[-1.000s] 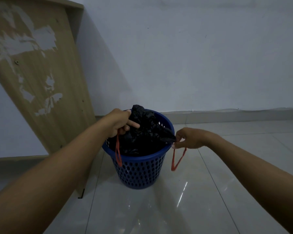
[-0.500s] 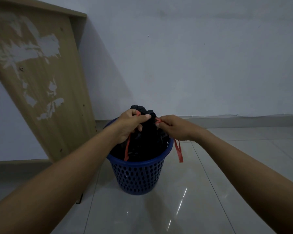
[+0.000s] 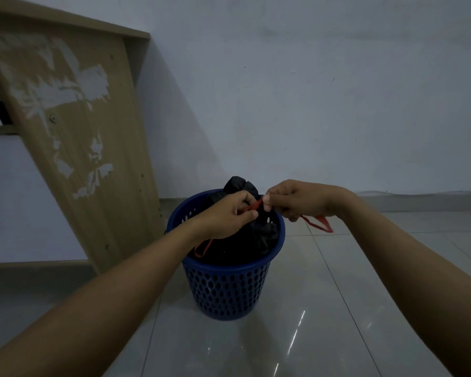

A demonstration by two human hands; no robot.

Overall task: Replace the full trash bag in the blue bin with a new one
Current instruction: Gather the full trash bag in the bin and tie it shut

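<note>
1. Blue bin [image 3: 226, 289] sits lower centre of frame, with the full black trash bag [image 3: 265, 235] inside and its top bunched above the rim.
2. Left hand [image 3: 226, 216] and right hand [image 3: 297, 200] meet over the bag, each pinching the red drawstring [image 3: 254, 206].
3. Judgement: early stage, tying off. Lifting out and relining not yet done; no new bag visible.

Blue bin [image 3: 226, 289]: round plastic, perforated wall, upright on tiled floor [image 3: 337, 322]. Black bag [image 3: 264, 235] sits inside, full & crumpled, top bunched up and poking above the rim at the back. Red drawstring [image 3: 254, 206] runs taut across the bag's neck, pinched btwn L hand [image 3: 229, 216] & R hand [image 3: 297, 198]. A loop [image 3: 203, 247] lies inside the bin at L; a 2nd loop [image 3: 320, 224] dangles outside the rim at R.
</note>
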